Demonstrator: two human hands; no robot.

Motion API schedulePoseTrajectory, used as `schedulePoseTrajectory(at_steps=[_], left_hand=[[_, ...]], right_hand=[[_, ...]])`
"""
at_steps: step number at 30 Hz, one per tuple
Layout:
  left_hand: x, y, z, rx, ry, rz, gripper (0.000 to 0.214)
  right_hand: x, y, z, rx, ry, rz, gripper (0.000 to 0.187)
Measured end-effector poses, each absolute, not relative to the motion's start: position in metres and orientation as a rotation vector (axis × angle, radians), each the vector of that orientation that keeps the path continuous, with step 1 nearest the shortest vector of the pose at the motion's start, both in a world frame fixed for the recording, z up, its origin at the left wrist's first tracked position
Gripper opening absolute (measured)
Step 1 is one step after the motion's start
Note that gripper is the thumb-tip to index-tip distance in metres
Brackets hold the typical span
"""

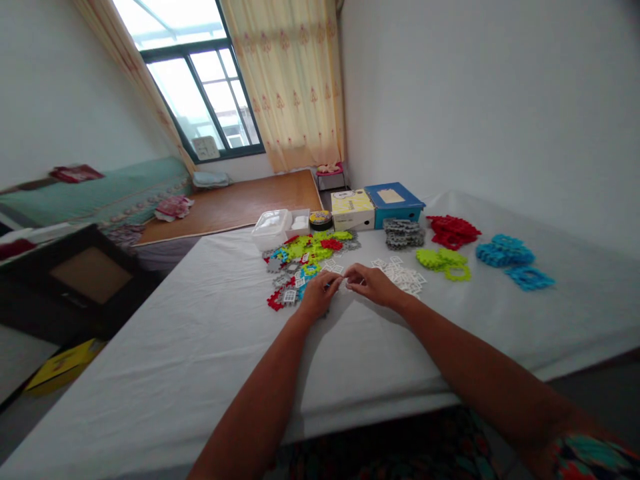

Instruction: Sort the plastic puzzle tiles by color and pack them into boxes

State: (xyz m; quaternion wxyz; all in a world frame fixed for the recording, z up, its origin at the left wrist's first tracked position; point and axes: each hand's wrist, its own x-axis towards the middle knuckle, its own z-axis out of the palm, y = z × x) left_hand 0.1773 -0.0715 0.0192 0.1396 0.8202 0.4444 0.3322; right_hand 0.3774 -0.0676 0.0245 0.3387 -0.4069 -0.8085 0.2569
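Tablecloth (200,333), 2 hands (319,295) (373,283), 1 white pile (401,276)

Single head-worn view, from near edge of white-covered table (165,353); faces forward and down; window (213,83) far off.

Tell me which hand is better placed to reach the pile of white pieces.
Probably the right hand: it is right beside the white pile, while the left hand is farther off, by the mixed-colour heap.
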Motion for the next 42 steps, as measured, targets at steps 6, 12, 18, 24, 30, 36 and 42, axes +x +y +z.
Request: schedulePoseTrajectory(at_steps=[6,12,18,24,30,36,42], left_hand=[[0.159,-0.063,0.018,2.501,1.571,0.863,0.028],[0.152,-0.065,0.018,2.559,1.744,0.557,0.029],[0.154,-0.069,0.023,2.550,1.811,0.453,0.028],[0.154,-0.070,0.027,2.559,1.906,0.420,0.025],[0.156,-0.071,0.028,2.556,1.936,0.412,0.025],[0.155,-0.069,0.024,2.562,1.920,0.456,0.024],[0.156,-0.070,0.025,2.559,1.949,0.426,0.023]], right_hand=[[0.412,-0.057,0.036,-1.427,-2.127,0.292,0.013],[0.427,-0.052,0.033,-1.687,-2.144,0.011,0.019],[0.389,-0.057,0.021,-1.232,-2.291,0.088,0.027],[0.351,-0.064,0.012,-1.120,-2.572,0.137,0.035],[0.351,-0.060,0.012,-1.118,-2.590,0.081,0.022],[0.350,-0.064,0.013,-1.187,-2.560,0.033,0.030],[0.345,-0.065,0.013,-1.295,-2.531,0.062,0.027]])
